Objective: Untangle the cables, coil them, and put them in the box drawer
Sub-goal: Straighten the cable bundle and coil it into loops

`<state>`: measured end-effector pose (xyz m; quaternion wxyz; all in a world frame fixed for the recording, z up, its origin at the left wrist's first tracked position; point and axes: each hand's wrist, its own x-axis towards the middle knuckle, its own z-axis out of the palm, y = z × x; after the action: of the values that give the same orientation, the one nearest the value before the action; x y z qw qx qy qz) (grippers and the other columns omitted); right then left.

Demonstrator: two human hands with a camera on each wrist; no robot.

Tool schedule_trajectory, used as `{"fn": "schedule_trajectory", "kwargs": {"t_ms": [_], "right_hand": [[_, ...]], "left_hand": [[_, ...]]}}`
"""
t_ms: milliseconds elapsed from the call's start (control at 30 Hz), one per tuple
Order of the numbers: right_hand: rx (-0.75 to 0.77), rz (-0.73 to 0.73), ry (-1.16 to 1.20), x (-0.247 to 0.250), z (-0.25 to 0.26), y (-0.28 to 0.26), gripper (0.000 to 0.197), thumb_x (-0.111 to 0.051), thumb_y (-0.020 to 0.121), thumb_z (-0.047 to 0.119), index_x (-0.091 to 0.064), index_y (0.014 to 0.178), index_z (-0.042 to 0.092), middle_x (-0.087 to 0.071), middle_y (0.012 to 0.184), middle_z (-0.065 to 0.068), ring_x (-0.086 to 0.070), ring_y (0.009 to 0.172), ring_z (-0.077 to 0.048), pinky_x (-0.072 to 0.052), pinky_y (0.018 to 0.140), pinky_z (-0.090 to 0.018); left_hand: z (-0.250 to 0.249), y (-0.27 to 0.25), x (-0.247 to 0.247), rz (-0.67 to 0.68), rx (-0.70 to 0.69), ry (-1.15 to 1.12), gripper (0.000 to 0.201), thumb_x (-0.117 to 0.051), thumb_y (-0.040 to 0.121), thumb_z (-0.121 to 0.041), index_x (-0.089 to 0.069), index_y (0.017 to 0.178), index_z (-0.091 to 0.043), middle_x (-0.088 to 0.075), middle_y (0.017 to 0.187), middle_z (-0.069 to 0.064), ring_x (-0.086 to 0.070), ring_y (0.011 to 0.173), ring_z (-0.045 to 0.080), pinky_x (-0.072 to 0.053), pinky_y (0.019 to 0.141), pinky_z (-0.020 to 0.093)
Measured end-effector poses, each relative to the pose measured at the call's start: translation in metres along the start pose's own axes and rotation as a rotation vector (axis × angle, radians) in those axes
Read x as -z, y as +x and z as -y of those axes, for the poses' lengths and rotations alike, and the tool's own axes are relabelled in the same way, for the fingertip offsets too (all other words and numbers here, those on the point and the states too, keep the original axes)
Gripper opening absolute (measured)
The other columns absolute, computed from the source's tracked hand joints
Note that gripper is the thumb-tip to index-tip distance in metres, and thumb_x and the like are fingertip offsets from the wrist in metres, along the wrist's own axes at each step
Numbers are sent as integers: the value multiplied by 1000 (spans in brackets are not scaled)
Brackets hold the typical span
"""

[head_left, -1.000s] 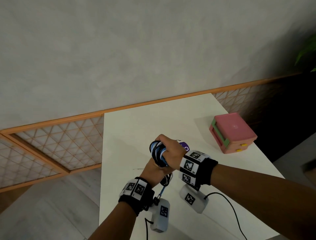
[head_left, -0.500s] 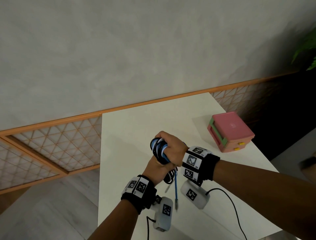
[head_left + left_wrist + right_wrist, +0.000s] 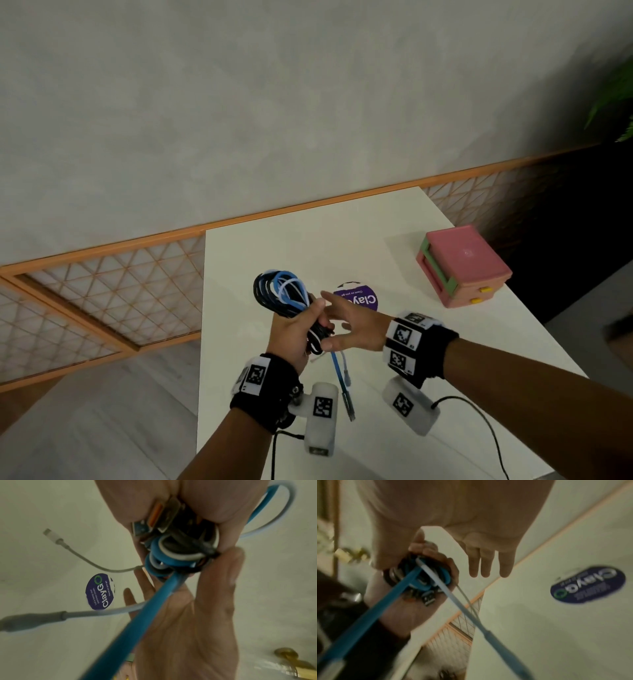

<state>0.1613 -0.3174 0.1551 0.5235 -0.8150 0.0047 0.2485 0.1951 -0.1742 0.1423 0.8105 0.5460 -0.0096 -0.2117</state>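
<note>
Surface: white table against a grey wall.
Left hand: fist wrapped round the coiled cables; blue and white ends dangle below.
Right hand: fingers spread, empty, beside the coil.
Hidden: coil's middle, inside the fist.
Box drawer: pink, near the table's right edge, well apart.
Sticker: partly covered.

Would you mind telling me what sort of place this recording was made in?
Probably an office or pantry corner, though that is uncertain: a plain white table against a grey wall with an orange lattice panel, and a purple sticker reading "keep our pantries clean".
</note>
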Motion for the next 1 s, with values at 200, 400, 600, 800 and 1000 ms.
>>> {"fn": "schedule_trajectory", "kwargs": {"t_ms": [200, 400, 600, 800, 1000], "right_hand": [[30, 120, -30, -5, -10, 5, 106, -83, 54, 45, -26, 141, 26, -44, 142, 7, -38, 131, -1, -31, 101, -17], [72, 62, 34, -15, -8, 8, 28, -67, 74, 6, -60, 99, 16, -66, 96, 6, -60, 95, -10, -46, 94, -29], [-19, 52, 59, -29, -18, 1, 28, -54, 87, 27, -55, 60, 20, -63, 62, -1, -53, 54, -10, -42, 62, -25], [-68, -19, -167, -16, -26, -13, 26, -43, 95, 33, -48, 71, 25, -41, 62, 6, -39, 55, -9, -35, 56, -21], [-78, -83, -227, -17, -17, -23, 12, -44, 94, 31, -46, 86, 23, -46, 65, 7, -40, 51, -9, -35, 48, -20]], "left_hand": [[-5, -2, 2, 16, 27, -167, 25, -65, 81, -7, -61, 57, -14, -49, 49, 3, -52, 49, 17, -47, 62, 35], [-12, -6, -3, 19, 91, -278, 12, -63, 78, -11, -51, 75, -11, -48, 51, 1, -51, 51, 16, -49, 55, 29], [-20, -8, 3, 23, 74, -323, 5, -56, 80, -12, -52, 76, -12, -53, 53, 2, -59, 52, 19, -55, 58, 32], [-12, -4, 28, -39, 1, -15, 7, -64, 77, -9, -57, 76, -10, -49, 53, 3, -50, 51, 20, -48, 59, 33], [-10, -3, 18, -234, -35, -4, 21, -58, 90, -2, -56, 71, -12, -53, 50, 1, -54, 50, 18, -51, 58, 32]]}}
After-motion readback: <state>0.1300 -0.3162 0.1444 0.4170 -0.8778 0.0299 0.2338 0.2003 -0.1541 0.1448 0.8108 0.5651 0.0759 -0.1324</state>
